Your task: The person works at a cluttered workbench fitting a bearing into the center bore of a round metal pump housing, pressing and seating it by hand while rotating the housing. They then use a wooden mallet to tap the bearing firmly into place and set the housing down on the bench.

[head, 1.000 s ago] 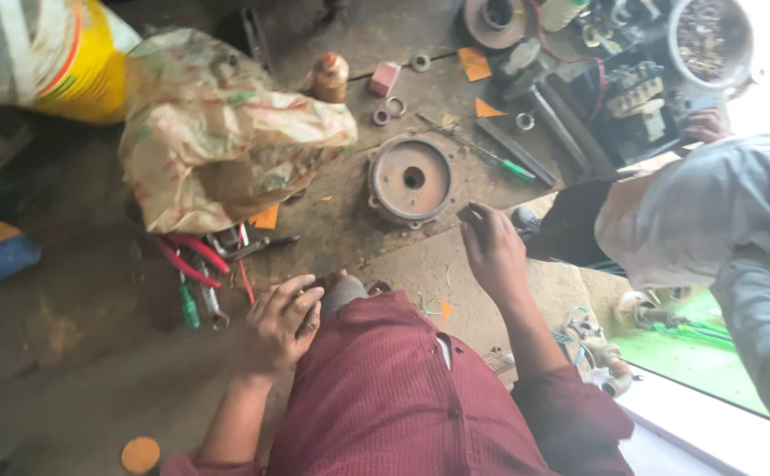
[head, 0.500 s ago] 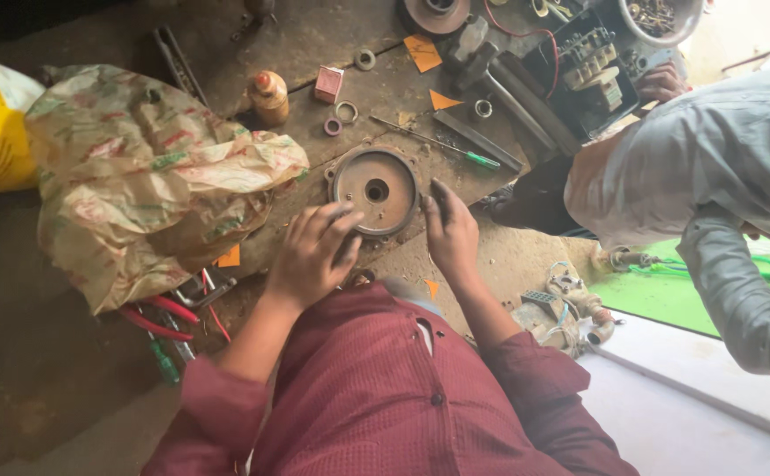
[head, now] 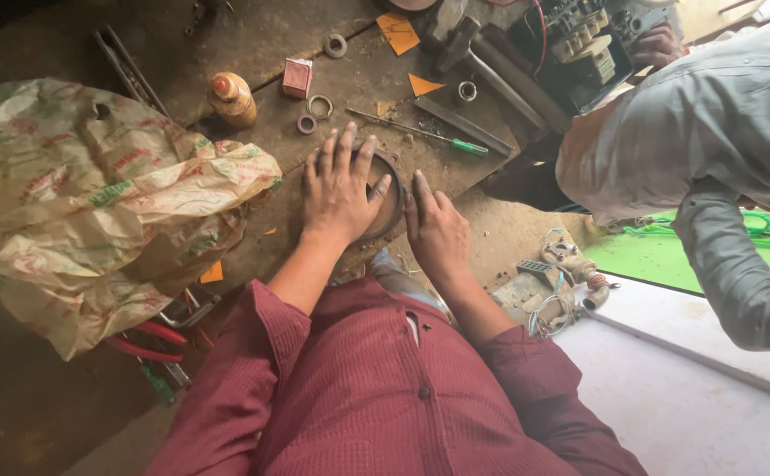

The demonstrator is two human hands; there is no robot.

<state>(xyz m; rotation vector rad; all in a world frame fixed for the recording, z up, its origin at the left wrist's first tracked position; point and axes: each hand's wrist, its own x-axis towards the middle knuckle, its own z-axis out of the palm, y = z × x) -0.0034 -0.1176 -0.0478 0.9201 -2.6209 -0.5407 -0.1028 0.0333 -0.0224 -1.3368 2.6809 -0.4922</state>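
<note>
A round rusty metal housing [head: 388, 196] lies on a dirty workbench [head: 261, 53]. My left hand [head: 339, 187] lies flat on top of it with fingers spread, hiding most of it. My right hand [head: 435, 229] presses against its right rim, fingers together and pointing away from me. Only the housing's right edge shows between the two hands. My maroon sleeves fill the bottom of the view.
A crumpled plastic sack [head: 94, 203] lies to the left, red-handled pliers [head: 142, 339] below it. A small bottle [head: 231, 99], red box [head: 297, 78], washers [head: 319, 107], green-handled screwdriver [head: 429, 134] lie beyond. A person in a grey shirt [head: 711, 123] works at right.
My left hand moved from the pliers onto the housing and now covers it. My right hand shifted to the housing's right rim. The view has drifted right.
</note>
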